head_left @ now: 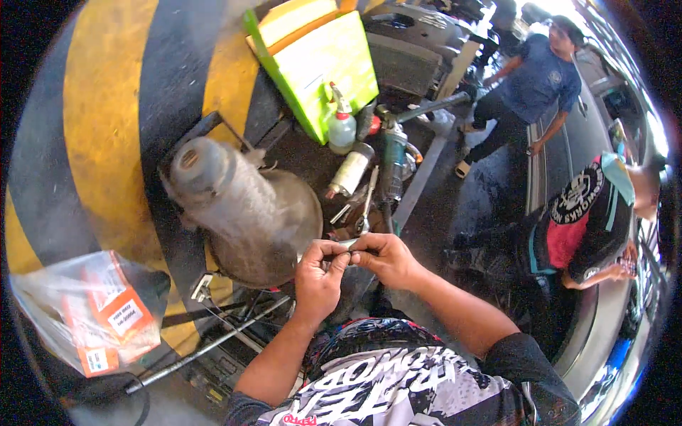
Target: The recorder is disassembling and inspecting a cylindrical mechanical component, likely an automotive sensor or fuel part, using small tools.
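1. In the head view, the small pale piece (347, 243) is in front of the person's body, between the fingertips of both hands. Its long axis seems to go from left to right, across the view; the fingers cover its ends, so I cannot tell which end is the front.
2. The left hand (320, 273) is narrow, and its thumb and bent index finger pinch the left side of this piece.
3. The right hand (387, 259) is also narrow, and pinches the right side with the fingertips.
4. Just beyond the hands lies a chrome ratchet (367, 202), its handle pointing away from the person.
5. Farther are a white can (351, 170), lying tilted, a spray bottle (342, 128), a teal power tool (394, 163) and a bright green box (323, 67).
6. At the left, a large dusty metal housing (249, 213) takes much space near the left hand.
7. A clear plastic bag (46, 302) with orange boxes (121, 312) is at the far left; a metal bar (206, 344) lies slanted between it and the left forearm.
8. Two other persons are at the right, beside a car (558, 160), well apart from the hands.
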### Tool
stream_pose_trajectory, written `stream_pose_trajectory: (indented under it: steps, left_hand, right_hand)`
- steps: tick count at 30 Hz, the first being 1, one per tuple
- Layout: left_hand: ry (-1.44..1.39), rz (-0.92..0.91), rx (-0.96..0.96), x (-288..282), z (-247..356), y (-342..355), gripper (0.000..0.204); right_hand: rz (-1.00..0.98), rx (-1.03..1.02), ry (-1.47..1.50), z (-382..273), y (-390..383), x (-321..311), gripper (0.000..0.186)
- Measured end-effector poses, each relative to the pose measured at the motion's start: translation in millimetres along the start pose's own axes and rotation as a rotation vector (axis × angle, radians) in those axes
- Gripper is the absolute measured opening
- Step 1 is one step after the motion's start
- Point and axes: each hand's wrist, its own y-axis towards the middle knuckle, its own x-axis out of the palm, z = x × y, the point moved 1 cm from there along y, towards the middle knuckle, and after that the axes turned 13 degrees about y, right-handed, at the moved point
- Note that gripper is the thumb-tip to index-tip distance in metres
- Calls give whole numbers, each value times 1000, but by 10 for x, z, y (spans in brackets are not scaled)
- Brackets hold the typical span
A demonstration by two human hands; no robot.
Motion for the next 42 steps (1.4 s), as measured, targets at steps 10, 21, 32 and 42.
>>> stream_pose_trajectory:
  steps: [10,21,32,42]
  left_hand:
    - [378,-78,222,541,-2,522,22]
    - [1126,-44,160,529,-588,1603,31]
    - [885,61,548,779,87,2085,28]
    - [277,440,418,387,224,2273,28]
  right_hand:
    - [155,-88,109,224,-184,-586,20]
    - [129,135,523,529,-707,-1046,12]
    - [465,176,900,823,-1202,-1227,10]
    - [637,169,896,683,-1612,-1263,11]
